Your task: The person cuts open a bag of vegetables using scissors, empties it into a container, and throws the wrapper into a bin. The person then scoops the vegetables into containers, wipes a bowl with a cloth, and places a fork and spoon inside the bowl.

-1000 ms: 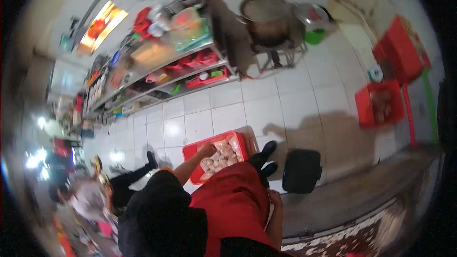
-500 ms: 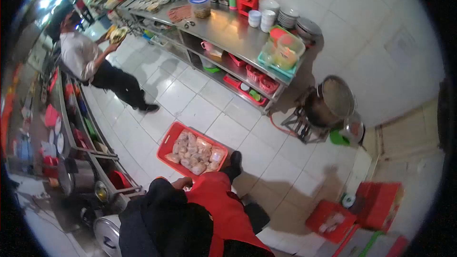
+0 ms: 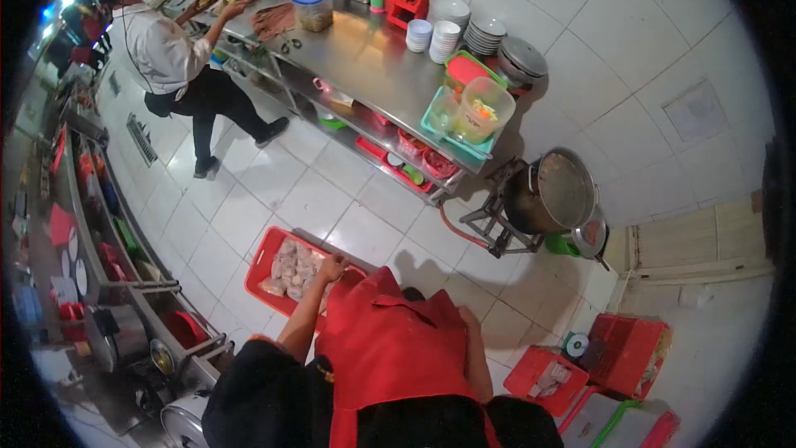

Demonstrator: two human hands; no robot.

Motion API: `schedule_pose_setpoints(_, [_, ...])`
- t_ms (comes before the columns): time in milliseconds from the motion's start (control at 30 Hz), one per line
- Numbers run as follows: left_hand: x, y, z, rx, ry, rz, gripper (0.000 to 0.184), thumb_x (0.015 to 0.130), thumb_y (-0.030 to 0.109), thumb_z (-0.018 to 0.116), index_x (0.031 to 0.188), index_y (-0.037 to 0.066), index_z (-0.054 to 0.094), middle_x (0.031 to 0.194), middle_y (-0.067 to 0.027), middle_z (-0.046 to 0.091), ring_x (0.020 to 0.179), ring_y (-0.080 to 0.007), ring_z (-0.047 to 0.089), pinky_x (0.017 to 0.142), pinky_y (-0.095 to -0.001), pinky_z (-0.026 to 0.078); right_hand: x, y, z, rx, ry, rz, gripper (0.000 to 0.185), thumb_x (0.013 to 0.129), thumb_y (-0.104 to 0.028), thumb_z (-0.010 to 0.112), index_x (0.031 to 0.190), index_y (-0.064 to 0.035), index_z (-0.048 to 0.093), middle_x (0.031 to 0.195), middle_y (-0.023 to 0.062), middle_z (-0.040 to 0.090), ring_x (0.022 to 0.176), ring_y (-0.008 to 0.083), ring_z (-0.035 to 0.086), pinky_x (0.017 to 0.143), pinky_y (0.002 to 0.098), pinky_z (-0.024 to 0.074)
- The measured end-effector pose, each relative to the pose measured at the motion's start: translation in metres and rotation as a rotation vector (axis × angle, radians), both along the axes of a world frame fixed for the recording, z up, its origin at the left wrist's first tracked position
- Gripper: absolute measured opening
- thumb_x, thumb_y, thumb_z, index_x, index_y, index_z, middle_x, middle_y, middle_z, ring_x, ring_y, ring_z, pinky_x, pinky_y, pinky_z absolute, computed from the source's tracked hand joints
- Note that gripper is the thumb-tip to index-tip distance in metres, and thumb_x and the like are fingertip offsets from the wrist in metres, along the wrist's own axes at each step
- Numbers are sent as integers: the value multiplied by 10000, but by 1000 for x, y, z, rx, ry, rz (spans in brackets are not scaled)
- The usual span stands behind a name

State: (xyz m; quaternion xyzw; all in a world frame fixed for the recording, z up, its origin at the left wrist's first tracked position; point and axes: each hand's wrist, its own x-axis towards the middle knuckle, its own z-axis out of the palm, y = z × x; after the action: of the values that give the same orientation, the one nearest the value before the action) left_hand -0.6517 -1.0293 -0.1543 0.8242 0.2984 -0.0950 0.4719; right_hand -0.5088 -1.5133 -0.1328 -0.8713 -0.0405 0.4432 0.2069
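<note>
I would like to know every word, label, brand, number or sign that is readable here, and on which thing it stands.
No text can be read.
Wall sheet: any writing is too blurred.
Scale: any numbers on its round face are too small.

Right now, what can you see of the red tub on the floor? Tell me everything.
The red tub is rectangular, open-topped and looks like plastic, with raised walls. It sits upright on the pale tiled floor, holding pale, lumpy pieces that look like raw meat. The left hand is at its far side; contact with the rim is unclear. The red apron hides its near right part.
</note>
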Motion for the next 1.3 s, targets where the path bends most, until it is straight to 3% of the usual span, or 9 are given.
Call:
schedule_pose_setpoints(200, [-11,37,43,-351,-24,288,292,924,246,651,970,-43,640,964,-145,698,848,-175,675,659,-331,572,167,127,79,408,-195,-138,317,915,-312,618,823,-19,696,678,23,645,605,101,597,550,279,468])
schedule_pose_setpoints(333, [15,66,37,-335,25,340,328,928,259,655,1048,-46,637,964,-129,693,862,-201,672,661,-317,574,262,243,185,802,-301,-104,144,933,-112,601,995,0,665,825,36,669,654,108,614,599,262,509])
schedule_pose_setpoints(367, [44,68,91,-265,65,286,353,919,272,656,1093,-35,637,983,-152,696,866,-230,678,701,-339,567,280,272,208,863,-307,-72,145,943,-90,592,1037,-2,659,865,42,673,687,108,626,608,255,513])
schedule_pose_setpoints(500, [131,106,93,34,-23,137,345,904,333,652,1076,34,667,1052,-164,702,916,-287,691,806,-383,543,376,340,240,969,-393,-103,167,931,-107,610,1037,10,663,904,70,702,795,135,662,686,281,527])
schedule_pose_setpoints(733, [315,151,178,-30,-126,-86,306,934,295,609,1078,29,658,1032,-154,701,943,-303,676,820,-377,542,494,409,275,788,-619,7,266,868,-169,682,1056,14,639,957,136,687,890,250,660,817,362,502])
schedule_pose_setpoints(800, [343,166,189,-8,-144,-75,306,937,293,608,1077,25,653,1039,-149,698,948,-289,673,822,-372,539,518,423,269,567,-941,274,328,820,-206,722,1061,-1,640,1002,145,664,992,309,613,923,415,452])
schedule_pose_setpoints(933, [375,201,204,-66,-151,26,291,935,277,613,1068,21,651,1035,-137,697,957,-274,668,830,-368,536,537,438,259,352,-894,377,388,783,-226,748,1091,-18,639,1092,183,628,1066,362,560,972,446,413])
schedule_pose_setpoints(1000, [380,234,206,-28,-190,55,273,930,253,620,1071,21,652,1030,-135,698,963,-262,667,825,-364,539,548,445,243,606,-700,283,375,789,-212,746,1088,-11,644,1085,185,643,1043,369,580,951,448,437])
schedule_pose_setpoints(1300, [469,456,210,401,-483,210,281,851,280,697,1049,89,641,1099,-148,627,1036,-308,597,852,-402,492,518,516,267,760,6,334,324,911,-160,666,1168,30,615,999,80,689,875,133,644,798,288,512])
